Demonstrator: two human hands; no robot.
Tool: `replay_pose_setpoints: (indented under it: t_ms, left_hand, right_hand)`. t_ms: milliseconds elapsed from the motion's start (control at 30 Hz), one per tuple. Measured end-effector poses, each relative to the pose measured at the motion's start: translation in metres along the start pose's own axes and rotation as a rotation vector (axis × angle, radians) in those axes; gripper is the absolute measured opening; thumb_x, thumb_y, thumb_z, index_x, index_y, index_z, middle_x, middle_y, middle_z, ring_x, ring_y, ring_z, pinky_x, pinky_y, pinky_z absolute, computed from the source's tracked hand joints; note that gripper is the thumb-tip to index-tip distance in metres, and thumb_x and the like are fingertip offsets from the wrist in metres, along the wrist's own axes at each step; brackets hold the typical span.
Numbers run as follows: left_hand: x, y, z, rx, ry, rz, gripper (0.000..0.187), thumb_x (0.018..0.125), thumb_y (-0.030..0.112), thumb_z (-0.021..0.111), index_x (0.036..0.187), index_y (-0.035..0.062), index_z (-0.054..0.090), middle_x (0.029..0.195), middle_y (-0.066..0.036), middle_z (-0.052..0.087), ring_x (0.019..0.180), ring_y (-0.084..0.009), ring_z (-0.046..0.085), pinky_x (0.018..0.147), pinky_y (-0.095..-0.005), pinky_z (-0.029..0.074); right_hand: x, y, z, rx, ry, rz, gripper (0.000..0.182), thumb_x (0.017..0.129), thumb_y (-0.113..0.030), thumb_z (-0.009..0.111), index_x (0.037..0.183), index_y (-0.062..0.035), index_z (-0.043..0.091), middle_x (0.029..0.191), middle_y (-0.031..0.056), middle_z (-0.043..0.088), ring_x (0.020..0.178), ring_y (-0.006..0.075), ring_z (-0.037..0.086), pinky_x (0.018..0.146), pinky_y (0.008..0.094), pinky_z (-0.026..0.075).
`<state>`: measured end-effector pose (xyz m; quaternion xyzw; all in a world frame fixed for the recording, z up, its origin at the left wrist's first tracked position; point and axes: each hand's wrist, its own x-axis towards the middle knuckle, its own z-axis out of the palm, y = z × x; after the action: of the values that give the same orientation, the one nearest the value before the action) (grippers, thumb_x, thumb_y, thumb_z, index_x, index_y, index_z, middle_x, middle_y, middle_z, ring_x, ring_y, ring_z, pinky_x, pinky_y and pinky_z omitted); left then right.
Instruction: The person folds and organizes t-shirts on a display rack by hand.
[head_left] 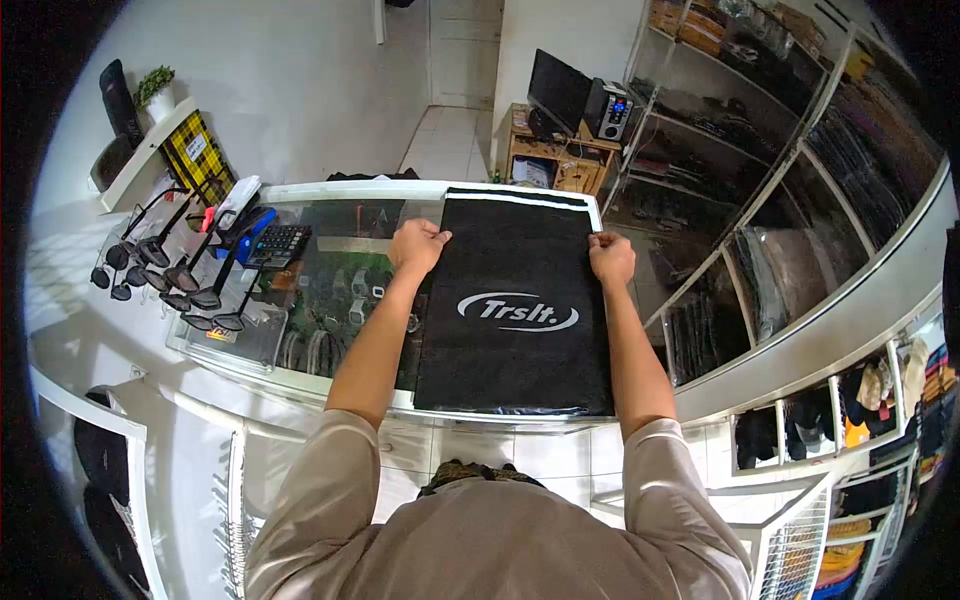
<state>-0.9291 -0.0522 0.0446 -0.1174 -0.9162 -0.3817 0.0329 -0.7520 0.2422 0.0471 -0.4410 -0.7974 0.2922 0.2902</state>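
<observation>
2 hands were on a big black bag that lay flat on the glass worktop. The left hand pinched the bag's left edge, near the far end. The right hand pinched the right edge, at about the same spot. Both hands were closed on the bag. The bag had white letters in the middle and a white strip along its far end. It reached from the near side of the worktop to the far side. To the left of the bag stood a rack of sunglasses and a black calculator. Under the glass were watches. On the right were shelves full of dark things.
</observation>
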Motion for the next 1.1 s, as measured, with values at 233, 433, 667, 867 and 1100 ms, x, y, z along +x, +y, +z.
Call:
replay_pose_setpoints:
  t_ms: [233, 433, 667, 867, 1100]
  left_hand:
    - [0.003, -0.008, -0.004, -0.049, -0.056, 0.088, 0.042, 0.085, 0.044, 0.082, 0.104, 0.0072, 0.078, 0.099, -0.012, 0.078, 0.095, -0.0295, 0.075, 0.084, -0.0423, 0.057]
    - [-0.126, -0.002, -0.1, 0.083, -0.185, 0.14, 0.057, 0.091, 0.054, 0.072, 0.122, 0.0055, 0.071, 0.106, -0.019, 0.074, 0.099, -0.0373, 0.071, 0.086, -0.0463, 0.054]
    - [-0.267, 0.019, -0.081, 0.048, 0.018, 0.591, 0.036, 0.102, 0.019, 0.059, 0.136, 0.0096, 0.066, 0.144, -0.017, 0.057, 0.138, -0.0383, 0.048, 0.115, -0.0539, 0.035]
    - [-0.266, -0.006, -0.063, 0.268, -0.136, 0.551, 0.048, 0.107, 0.025, 0.046, 0.152, 0.0077, 0.05, 0.159, -0.021, 0.043, 0.15, -0.039, 0.035, 0.121, -0.0583, 0.025]
    - [-0.267, -0.017, -0.059, 0.426, -0.092, 0.527, 0.053, 0.109, 0.027, 0.039, 0.156, 0.0033, 0.041, 0.163, -0.02, 0.036, 0.153, -0.037, 0.031, 0.121, -0.0641, 0.021]
  right_hand:
    - [0.003, 0.003, -0.01, 0.039, -0.049, -0.025, 0.041, 0.089, -0.04, 0.077, 0.113, -0.0071, 0.078, 0.105, 0.0152, 0.078, 0.101, 0.0288, 0.075, 0.089, 0.0407, 0.056]
    - [-0.107, 0.023, -0.113, 0.087, -0.322, -0.148, 0.049, 0.092, -0.041, 0.076, 0.123, -0.0038, 0.072, 0.105, 0.0201, 0.075, 0.097, 0.0317, 0.074, 0.084, 0.0397, 0.056]
    - [-0.252, 0.011, -0.128, -0.195, -0.066, -0.615, 0.043, 0.097, -0.032, 0.067, 0.134, -0.0099, 0.067, 0.141, 0.0175, 0.057, 0.134, 0.0366, 0.049, 0.112, 0.0543, 0.033]
    - [-0.262, 0.038, -0.103, -0.412, -0.112, -0.595, 0.056, 0.102, -0.045, 0.053, 0.148, -0.0134, 0.057, 0.158, 0.0211, 0.043, 0.147, 0.0419, 0.037, 0.119, 0.0638, 0.021]
    - [-0.258, 0.049, -0.108, -0.45, -0.112, -0.542, 0.058, 0.104, -0.042, 0.05, 0.153, -0.0109, 0.05, 0.161, 0.0197, 0.041, 0.148, 0.0414, 0.037, 0.12, 0.063, 0.024]
